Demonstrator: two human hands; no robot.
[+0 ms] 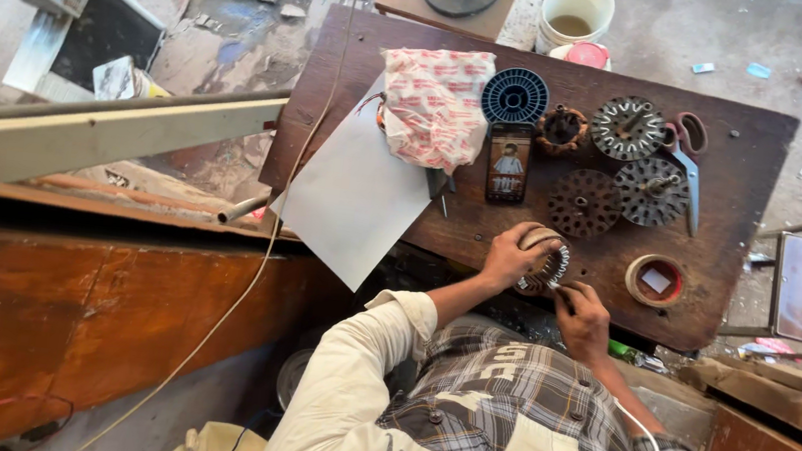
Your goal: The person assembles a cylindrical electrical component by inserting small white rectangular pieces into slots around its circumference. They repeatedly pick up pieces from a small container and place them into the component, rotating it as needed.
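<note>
- The round motor stator (545, 265) sits at the near edge of the desk (712, 321), lower centre of the frame, gripped between both my hands.
- My left hand (510, 256) is curled closed over its left side.
- My right hand (584, 317) pinches its lower right rim, fingers together.
- Just right lies a tape roll (654, 280).
- Above, mid-desk, a phone (508, 161) lies beside four round toothed plates (585, 202) and scissors (687, 157).
- A red-and-white cloth (435, 103) rests over a grey sheet (354, 195) left of the phone.
</note>
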